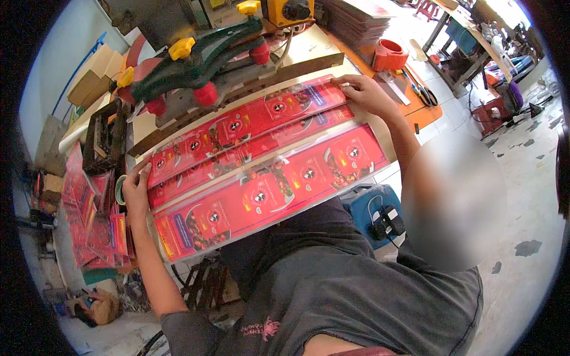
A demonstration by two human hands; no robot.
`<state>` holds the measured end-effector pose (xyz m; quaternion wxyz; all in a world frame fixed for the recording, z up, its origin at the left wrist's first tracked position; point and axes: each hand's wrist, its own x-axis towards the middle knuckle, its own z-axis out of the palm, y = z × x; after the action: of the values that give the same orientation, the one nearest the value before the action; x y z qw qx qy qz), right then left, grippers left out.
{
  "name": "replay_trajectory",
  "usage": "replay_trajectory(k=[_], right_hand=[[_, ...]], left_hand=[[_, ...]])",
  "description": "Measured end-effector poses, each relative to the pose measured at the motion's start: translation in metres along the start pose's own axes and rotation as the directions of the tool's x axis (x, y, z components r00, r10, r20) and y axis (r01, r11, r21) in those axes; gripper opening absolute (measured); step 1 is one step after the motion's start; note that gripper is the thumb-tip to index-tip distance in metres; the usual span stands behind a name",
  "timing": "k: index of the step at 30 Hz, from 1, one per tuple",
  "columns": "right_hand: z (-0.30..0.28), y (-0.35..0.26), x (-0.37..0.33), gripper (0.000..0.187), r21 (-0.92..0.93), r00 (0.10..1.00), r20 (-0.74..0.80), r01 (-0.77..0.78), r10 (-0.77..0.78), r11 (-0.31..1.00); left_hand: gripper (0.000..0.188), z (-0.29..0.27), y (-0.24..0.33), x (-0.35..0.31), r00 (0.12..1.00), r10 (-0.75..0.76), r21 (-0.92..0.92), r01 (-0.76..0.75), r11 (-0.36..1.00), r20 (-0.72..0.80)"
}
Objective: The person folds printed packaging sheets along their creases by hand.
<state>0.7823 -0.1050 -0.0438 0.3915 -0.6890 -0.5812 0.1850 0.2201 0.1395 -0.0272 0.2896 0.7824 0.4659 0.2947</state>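
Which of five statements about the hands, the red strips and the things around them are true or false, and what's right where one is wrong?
1. The left hand is at the left end of the far red strip, the right hand at its right end. True.
2. The scissors are on the person's left. False: the scissors lie to the right, on the orange table.
3. The machine beyond the strips has yellow knobs. True.
4. The person's shirt is bright yellow. False: the shirt is dark grey.
5. A heap of red packets lies on the person's left. True.
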Motion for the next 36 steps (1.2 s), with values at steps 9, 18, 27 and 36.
replay_trajectory(k=[9, 18, 27, 36], right_hand=[[0.011, -0.006, -0.004, 0.030, -0.124, 0.992, -0.120, -0.063, 0.048, 0.990], [0.011, -0.003, -0.003, 0.031, -0.153, 0.988, -0.129, -0.103, 0.083, 0.983], [0.008, 0.014, -0.001, 0.034, -0.127, 0.994, -0.113, -0.003, -0.011, 0.992], [0.016, -0.002, 0.000, 0.033, -0.057, 0.996, -0.050, -0.077, 0.074, 0.995]], left_hand=[[0.043, 0.007, 0.001, -0.008, 0.998, -0.039, 0.046, 0.040, 0.998, -0.040], [0.049, 0.005, -0.013, -0.002, 0.997, 0.023, 0.098, -0.015, 0.995, -0.080], [0.047, 0.009, -0.017, -0.004, 0.990, 0.050, 0.133, -0.032, 0.991, -0.134], [0.038, 0.007, -0.017, -0.010, 0.978, 0.036, 0.152, -0.004, 0.988, -0.205]])
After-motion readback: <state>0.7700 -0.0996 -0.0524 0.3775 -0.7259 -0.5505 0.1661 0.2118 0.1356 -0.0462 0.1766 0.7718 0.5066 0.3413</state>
